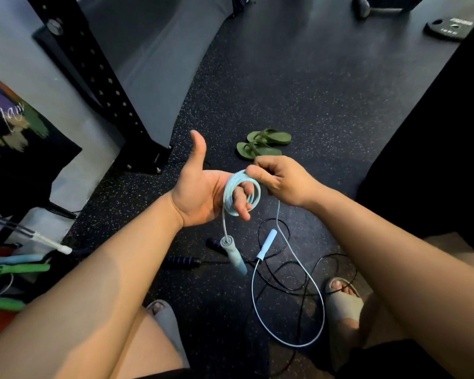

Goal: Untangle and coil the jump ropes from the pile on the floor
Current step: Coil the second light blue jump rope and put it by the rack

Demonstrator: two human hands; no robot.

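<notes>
Left hand (200,192), fingers extended and thumb raised, carries the light-blue jump rope (228,187) coiled around its fingers; right hand (279,181) pinches the coil's top, slack trailing to the floor (312,105).

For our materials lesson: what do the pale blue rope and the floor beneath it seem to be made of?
The pale blue rope is probably plastic or plastic-coated cord. It looks smooth and slightly glossy, and it keeps springy round loops. The floor is likely rubber matting: matt black, scattered with pale flecks.
</notes>
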